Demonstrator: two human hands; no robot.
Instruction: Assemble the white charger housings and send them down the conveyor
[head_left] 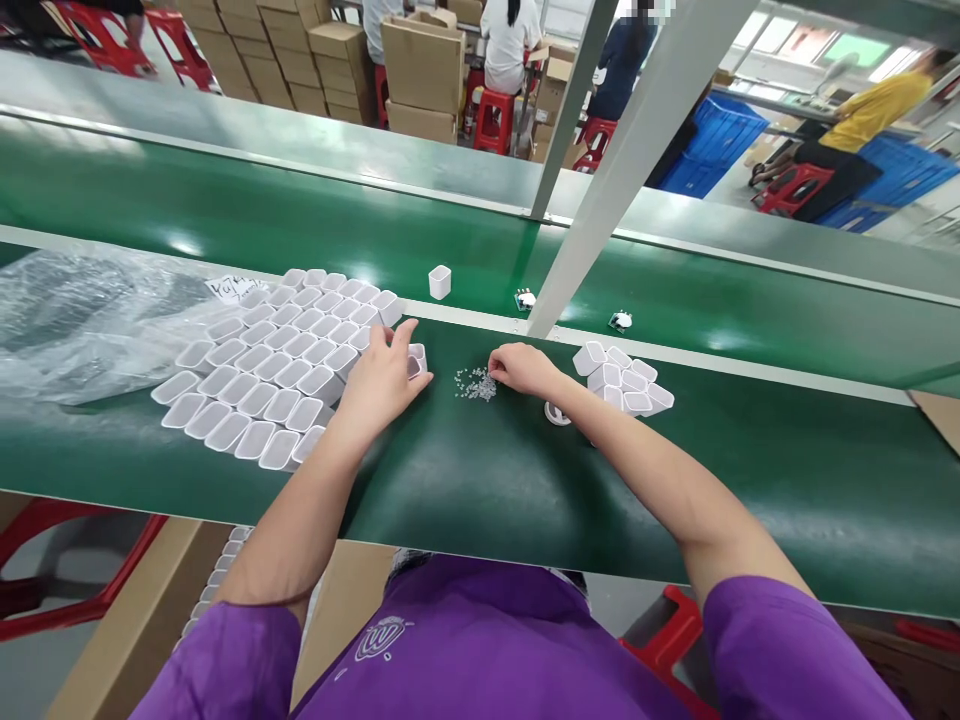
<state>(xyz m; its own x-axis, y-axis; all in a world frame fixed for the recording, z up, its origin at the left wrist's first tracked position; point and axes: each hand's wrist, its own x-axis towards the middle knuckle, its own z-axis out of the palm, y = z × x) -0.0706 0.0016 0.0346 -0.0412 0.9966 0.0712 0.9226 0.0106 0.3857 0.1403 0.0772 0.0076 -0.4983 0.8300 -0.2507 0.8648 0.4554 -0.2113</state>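
In the head view, the left hand (381, 382) grips a white cup (417, 360), partly hidden by fingers, beside rows of cups (259, 365) on the green desk (465, 490). The right hand (523, 368) reaches clear pieces (477, 384); its grip cannot be told. Its forearm partly covers a round item (556, 413). The handwritten label (235, 289) is barely legible.

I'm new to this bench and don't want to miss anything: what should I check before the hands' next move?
1. Left hand at the single white cup: ok.
2. Firm grip on that cup: cannot tell.
3. Right hand at the small clear pieces: ok.
4. A piece pinched in its fingertips: cannot tell, too small.
5. Pieces gathered in one tight heap: not ok, some lie scattered.
6. Two small white-topped parts apart from both hands: ok.
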